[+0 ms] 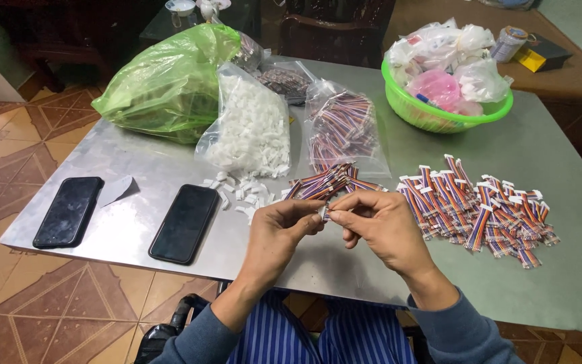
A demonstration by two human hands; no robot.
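My left hand (pixel 281 229) and my right hand (pixel 382 226) meet above the table's near edge, fingertips pinched together on one small white plastic connector with coloured wires (pixel 323 211). Just beyond the fingers lies a loose bundle of striped ribbon wires (pixel 325 180). A scatter of white connector housings (pixel 240 192) sits left of it. To the right spreads a pile of wire pieces with white ends (pixel 483 209).
Two dark phones (pixel 69 211) (pixel 184 222) lie on the metal table (pixel 136 175) at left. Behind are a clear bag of white housings (pixel 250 128), a bag of wires (pixel 345 125), a green plastic bag (pixel 170 84) and a green basin (pixel 439 114) of bags.
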